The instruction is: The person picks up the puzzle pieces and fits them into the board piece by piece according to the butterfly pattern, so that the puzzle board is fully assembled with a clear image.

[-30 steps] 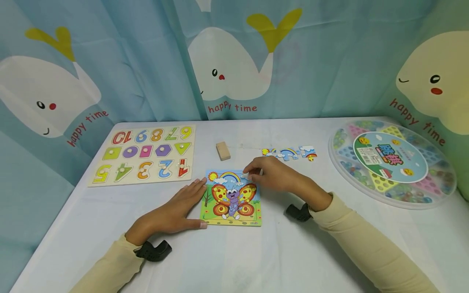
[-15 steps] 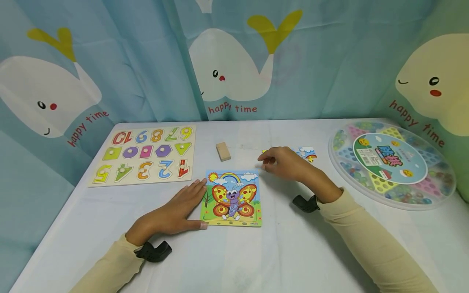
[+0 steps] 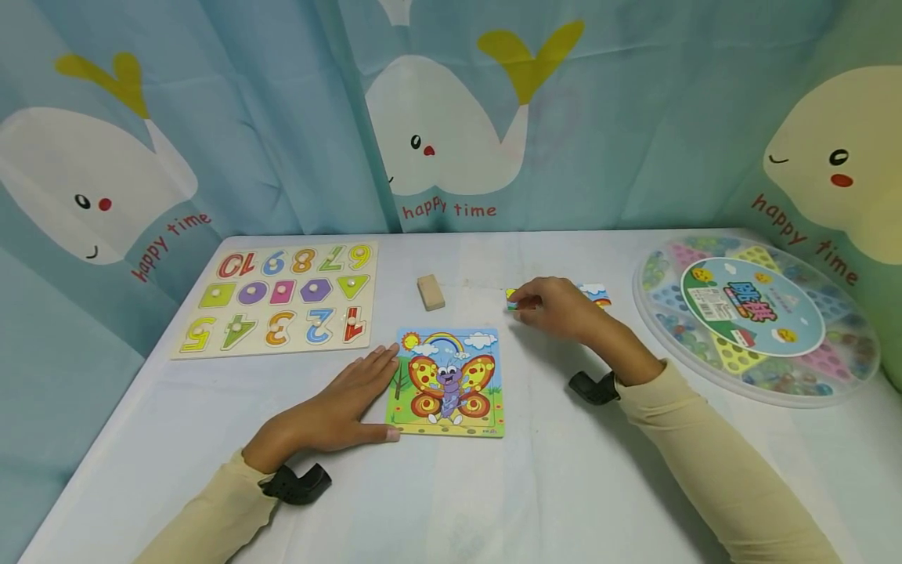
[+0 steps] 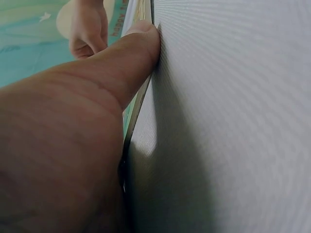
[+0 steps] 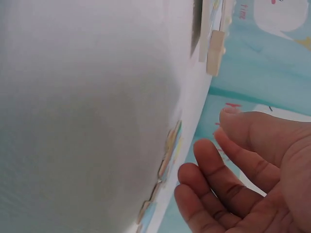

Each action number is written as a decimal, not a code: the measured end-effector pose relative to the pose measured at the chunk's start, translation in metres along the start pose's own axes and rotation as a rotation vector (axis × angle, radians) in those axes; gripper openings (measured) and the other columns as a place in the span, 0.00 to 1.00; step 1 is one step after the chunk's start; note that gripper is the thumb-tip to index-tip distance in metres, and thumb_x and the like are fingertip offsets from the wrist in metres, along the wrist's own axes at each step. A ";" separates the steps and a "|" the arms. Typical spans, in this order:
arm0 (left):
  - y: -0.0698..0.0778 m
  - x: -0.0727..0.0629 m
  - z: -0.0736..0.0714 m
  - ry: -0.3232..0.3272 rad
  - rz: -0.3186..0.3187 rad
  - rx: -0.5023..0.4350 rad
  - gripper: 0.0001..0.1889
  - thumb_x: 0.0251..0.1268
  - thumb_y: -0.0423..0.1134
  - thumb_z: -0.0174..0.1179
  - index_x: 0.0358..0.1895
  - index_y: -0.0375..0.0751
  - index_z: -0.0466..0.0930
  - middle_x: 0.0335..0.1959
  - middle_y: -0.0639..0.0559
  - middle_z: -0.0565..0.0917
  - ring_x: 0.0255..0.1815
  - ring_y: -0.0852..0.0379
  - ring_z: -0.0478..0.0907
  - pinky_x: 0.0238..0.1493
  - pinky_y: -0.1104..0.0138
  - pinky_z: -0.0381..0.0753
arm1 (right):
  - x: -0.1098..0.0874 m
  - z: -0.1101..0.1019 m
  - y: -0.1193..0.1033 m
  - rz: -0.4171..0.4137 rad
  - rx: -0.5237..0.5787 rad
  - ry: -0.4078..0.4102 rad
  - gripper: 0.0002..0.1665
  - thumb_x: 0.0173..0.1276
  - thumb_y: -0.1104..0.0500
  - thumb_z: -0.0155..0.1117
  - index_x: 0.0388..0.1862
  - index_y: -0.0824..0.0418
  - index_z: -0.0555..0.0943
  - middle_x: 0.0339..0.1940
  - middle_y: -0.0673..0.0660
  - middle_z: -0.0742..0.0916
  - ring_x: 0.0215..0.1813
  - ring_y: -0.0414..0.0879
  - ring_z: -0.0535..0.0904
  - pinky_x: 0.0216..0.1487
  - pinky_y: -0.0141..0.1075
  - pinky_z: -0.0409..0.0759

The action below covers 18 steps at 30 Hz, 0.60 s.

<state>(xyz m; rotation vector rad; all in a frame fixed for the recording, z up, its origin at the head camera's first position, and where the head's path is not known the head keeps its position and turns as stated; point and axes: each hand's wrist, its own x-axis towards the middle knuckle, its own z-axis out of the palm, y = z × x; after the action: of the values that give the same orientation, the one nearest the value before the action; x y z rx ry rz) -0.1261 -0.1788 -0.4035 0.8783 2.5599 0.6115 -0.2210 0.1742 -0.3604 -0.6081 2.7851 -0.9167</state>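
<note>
A square butterfly jigsaw puzzle (image 3: 448,384) lies on the table in the middle of the head view. My left hand (image 3: 338,403) rests flat beside it, fingers and thumb spread, tips at its left edge; in the left wrist view the thumb (image 4: 129,58) touches the board's side. My right hand (image 3: 557,309) hovers over a row of loose jigsaw pieces. One piece with a yellow sun (image 3: 510,296) shows left of its fingertips, and another with clouds and a rainbow (image 3: 596,294) shows on the right. The right wrist view has its fingers (image 5: 206,155) loosely bent, holding nothing.
A wooden number-and-shape board (image 3: 282,301) lies at the back left. Behind the butterfly puzzle sits a small wooden block (image 3: 431,292). At the right is a round clear case of marbles (image 3: 754,321). A whale-print curtain (image 3: 282,117) hangs along the table's back edge.
My right hand has left the puzzle's top right corner, where it was pinching a piece, and moved back and right over the loose pieces. A cloud now shows at that corner. The left hand stays put.
</note>
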 end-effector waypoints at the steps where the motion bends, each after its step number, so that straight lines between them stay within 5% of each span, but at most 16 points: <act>1: 0.000 0.000 0.000 0.000 -0.001 0.000 0.53 0.60 0.64 0.59 0.78 0.40 0.42 0.80 0.54 0.36 0.78 0.55 0.29 0.75 0.52 0.36 | 0.000 0.000 0.001 0.002 0.002 0.004 0.15 0.66 0.67 0.64 0.51 0.72 0.82 0.45 0.63 0.85 0.47 0.55 0.78 0.48 0.47 0.76; 18: 0.001 0.000 -0.001 -0.005 0.002 -0.010 0.53 0.61 0.65 0.59 0.78 0.40 0.42 0.79 0.54 0.36 0.78 0.55 0.30 0.75 0.54 0.36 | 0.014 0.004 0.011 0.050 0.005 0.022 0.26 0.64 0.66 0.66 0.62 0.71 0.76 0.62 0.68 0.77 0.66 0.61 0.68 0.65 0.53 0.67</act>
<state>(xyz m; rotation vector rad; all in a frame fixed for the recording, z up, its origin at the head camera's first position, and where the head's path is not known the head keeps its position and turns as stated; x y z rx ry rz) -0.1261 -0.1787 -0.4019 0.8786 2.5493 0.6217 -0.2359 0.1743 -0.3700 -0.5279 2.8028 -0.9263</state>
